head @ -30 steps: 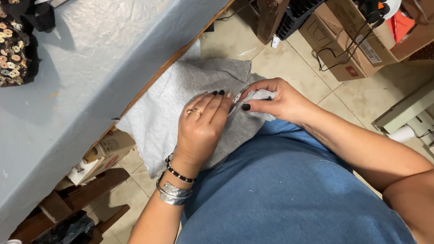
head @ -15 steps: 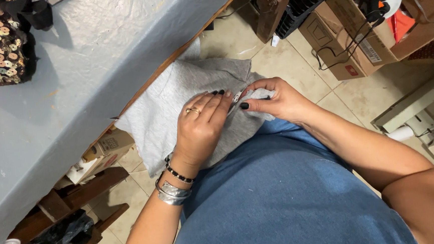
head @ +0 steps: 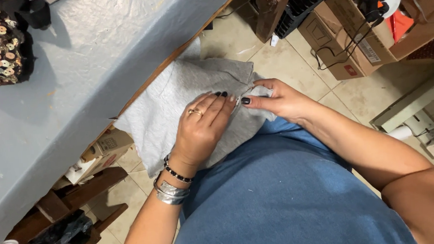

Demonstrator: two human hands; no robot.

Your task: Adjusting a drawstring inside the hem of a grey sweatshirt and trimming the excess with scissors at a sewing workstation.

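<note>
Grey table (head: 73,70) edge, grey cloth (head: 176,104) hanging (long axis diagonal), left hand (head: 202,128) flat, right hand (head: 276,101) pinching it.

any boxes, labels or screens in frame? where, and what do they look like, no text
Brown cardboard box: floor, upper right; rectangular, red mark, pale label strip.
Second brown box: behind it, open, red sheet inside.
Small box: under the table edge, left of the grey cloth; tan and white, keypad picture.
No screens.
</note>
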